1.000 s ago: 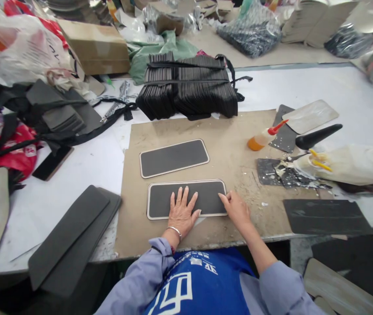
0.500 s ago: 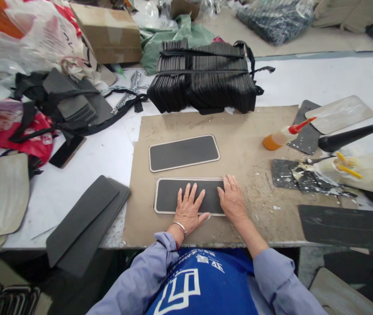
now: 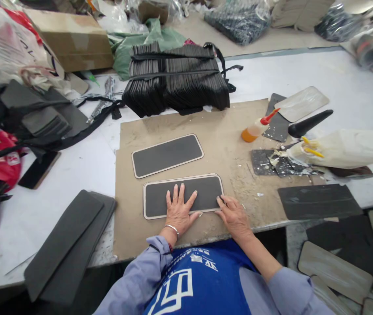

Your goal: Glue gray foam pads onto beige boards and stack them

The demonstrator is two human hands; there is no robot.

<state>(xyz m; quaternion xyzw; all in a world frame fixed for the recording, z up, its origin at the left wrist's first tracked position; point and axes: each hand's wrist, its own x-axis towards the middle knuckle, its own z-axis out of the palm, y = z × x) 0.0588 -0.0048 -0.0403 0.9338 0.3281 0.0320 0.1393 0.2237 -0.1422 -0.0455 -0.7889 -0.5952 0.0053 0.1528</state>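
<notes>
Fingers of left hand [image 3: 179,211] spread flat on near dark panel [image 3: 160,199], same as before. Right hand [image 3: 234,215] slid back off panel to its near right corner, fingers loosely curled, gripping nothing. Beyond, second panel [image 3: 167,155] unmoved on cardboard mat [image 3: 232,144].

Small workshop, gluing and assembly by hand. Glue-crusted cardboard mat [image 3: 232,144] on the desk [image 3: 304,78]; strapped bundle of black cut pieces [image 3: 176,81] at 12 o'clock; orange glue bottle [image 3: 255,130] at 2 o'clock; grey foam panels [image 3: 68,240] at 8 o'clock; bagged stock [image 3: 238,17] heaped behind.
</notes>
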